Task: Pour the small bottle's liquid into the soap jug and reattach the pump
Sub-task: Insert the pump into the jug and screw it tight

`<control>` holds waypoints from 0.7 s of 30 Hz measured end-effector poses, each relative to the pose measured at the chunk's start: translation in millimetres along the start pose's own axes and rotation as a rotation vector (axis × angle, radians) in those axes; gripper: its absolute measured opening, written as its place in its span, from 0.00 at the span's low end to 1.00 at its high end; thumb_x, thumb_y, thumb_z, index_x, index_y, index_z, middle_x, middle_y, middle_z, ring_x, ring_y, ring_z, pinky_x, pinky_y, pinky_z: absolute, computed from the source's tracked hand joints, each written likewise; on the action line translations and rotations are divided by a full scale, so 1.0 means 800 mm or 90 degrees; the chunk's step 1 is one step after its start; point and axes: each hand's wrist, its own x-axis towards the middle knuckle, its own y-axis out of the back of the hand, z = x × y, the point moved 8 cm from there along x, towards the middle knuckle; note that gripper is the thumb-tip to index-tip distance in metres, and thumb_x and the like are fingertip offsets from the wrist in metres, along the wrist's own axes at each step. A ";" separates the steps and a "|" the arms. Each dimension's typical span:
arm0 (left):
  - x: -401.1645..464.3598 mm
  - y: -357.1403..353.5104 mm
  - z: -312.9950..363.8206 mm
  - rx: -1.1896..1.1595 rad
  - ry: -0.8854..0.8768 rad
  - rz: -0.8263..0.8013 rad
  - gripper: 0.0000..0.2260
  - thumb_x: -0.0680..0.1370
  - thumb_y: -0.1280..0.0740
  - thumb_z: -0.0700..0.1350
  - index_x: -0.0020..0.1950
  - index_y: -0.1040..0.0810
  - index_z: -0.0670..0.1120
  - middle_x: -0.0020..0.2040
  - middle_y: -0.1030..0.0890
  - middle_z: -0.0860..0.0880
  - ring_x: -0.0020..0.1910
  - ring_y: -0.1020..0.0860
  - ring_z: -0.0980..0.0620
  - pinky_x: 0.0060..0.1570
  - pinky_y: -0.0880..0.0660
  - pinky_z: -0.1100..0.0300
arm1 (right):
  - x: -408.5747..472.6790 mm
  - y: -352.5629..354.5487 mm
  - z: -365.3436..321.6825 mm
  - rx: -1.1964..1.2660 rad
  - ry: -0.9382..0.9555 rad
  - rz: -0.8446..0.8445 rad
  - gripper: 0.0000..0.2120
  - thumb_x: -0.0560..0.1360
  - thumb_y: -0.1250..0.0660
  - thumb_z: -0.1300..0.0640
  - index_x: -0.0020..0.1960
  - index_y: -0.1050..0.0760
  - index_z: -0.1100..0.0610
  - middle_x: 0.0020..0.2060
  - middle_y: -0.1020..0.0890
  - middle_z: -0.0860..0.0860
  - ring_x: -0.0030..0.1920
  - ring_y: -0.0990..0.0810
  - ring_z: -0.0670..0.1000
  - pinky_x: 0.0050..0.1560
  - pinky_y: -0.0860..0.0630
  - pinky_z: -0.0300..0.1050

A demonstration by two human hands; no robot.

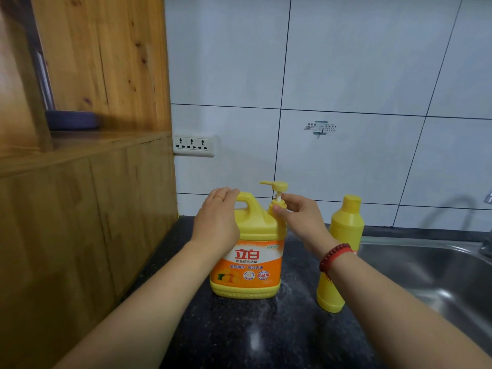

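Note:
A big yellow soap jug with an orange label stands upright on the dark counter. Its yellow pump sits in the neck, nozzle pointing left. My left hand is wrapped around the jug's handle and shoulder. The fingers of my right hand pinch the pump's collar at the neck. A small yellow bottle with its cap on stands upright just right of the jug, partly behind my right wrist.
A wooden cabinet walls off the left side; purple plates lie on its shelf. A steel sink with a tap is at the right. A wall socket sits on the white tiles behind.

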 end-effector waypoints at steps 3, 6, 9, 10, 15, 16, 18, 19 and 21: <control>0.000 0.000 0.000 0.001 0.001 -0.001 0.32 0.72 0.37 0.35 0.73 0.43 0.48 0.74 0.41 0.48 0.73 0.45 0.49 0.69 0.41 0.54 | 0.001 0.001 -0.002 -0.022 0.015 0.023 0.18 0.70 0.29 0.57 0.59 0.24 0.60 0.56 0.19 0.55 0.57 0.22 0.52 0.61 0.26 0.54; 0.000 0.001 0.001 -0.001 0.002 0.002 0.31 0.72 0.37 0.35 0.73 0.43 0.48 0.74 0.40 0.48 0.73 0.44 0.49 0.68 0.40 0.54 | 0.001 0.002 -0.003 -0.042 0.023 0.049 0.19 0.69 0.28 0.57 0.58 0.23 0.59 0.55 0.18 0.55 0.57 0.21 0.51 0.61 0.25 0.54; 0.000 0.001 0.001 -0.002 0.002 0.006 0.31 0.72 0.37 0.35 0.73 0.42 0.48 0.74 0.40 0.48 0.73 0.44 0.49 0.68 0.40 0.54 | -0.001 0.004 -0.004 -0.064 0.031 0.079 0.19 0.68 0.28 0.56 0.58 0.23 0.59 0.55 0.18 0.55 0.56 0.21 0.51 0.60 0.25 0.53; 0.000 0.000 0.001 -0.002 0.004 0.007 0.31 0.72 0.37 0.35 0.73 0.42 0.48 0.74 0.40 0.49 0.73 0.43 0.49 0.68 0.39 0.54 | -0.002 0.004 -0.005 -0.075 0.035 0.090 0.19 0.68 0.28 0.56 0.58 0.23 0.58 0.55 0.18 0.55 0.56 0.21 0.51 0.61 0.25 0.53; 0.001 0.000 0.000 -0.003 0.001 0.013 0.31 0.71 0.37 0.35 0.72 0.41 0.48 0.73 0.39 0.49 0.72 0.43 0.49 0.67 0.39 0.55 | -0.008 0.004 -0.015 -0.151 0.074 0.126 0.15 0.70 0.30 0.54 0.55 0.21 0.57 0.52 0.17 0.53 0.54 0.21 0.52 0.54 0.28 0.44; 0.001 0.000 0.000 -0.004 0.003 0.013 0.31 0.71 0.37 0.35 0.72 0.41 0.48 0.73 0.39 0.49 0.72 0.43 0.49 0.67 0.39 0.55 | -0.008 0.004 -0.016 -0.157 0.076 0.127 0.14 0.70 0.30 0.54 0.54 0.21 0.57 0.52 0.17 0.53 0.53 0.21 0.52 0.53 0.28 0.43; 0.001 0.000 0.000 -0.006 0.007 0.014 0.31 0.71 0.36 0.35 0.72 0.41 0.48 0.73 0.39 0.48 0.72 0.43 0.49 0.67 0.39 0.55 | -0.009 0.004 -0.018 -0.155 0.077 0.130 0.14 0.70 0.30 0.55 0.54 0.21 0.57 0.51 0.17 0.54 0.52 0.21 0.51 0.51 0.29 0.43; 0.001 0.000 -0.001 -0.006 0.009 0.014 0.31 0.72 0.36 0.35 0.72 0.41 0.48 0.73 0.39 0.48 0.72 0.43 0.49 0.68 0.39 0.54 | -0.009 0.004 -0.018 -0.151 0.076 0.131 0.14 0.70 0.30 0.55 0.55 0.22 0.57 0.52 0.17 0.54 0.51 0.22 0.51 0.51 0.29 0.43; 0.001 0.000 -0.001 -0.007 0.012 0.012 0.31 0.72 0.36 0.35 0.72 0.42 0.48 0.74 0.39 0.48 0.72 0.43 0.49 0.68 0.39 0.54 | -0.010 0.005 -0.017 -0.146 0.071 0.129 0.18 0.70 0.30 0.54 0.58 0.25 0.57 0.55 0.19 0.54 0.54 0.22 0.50 0.52 0.28 0.43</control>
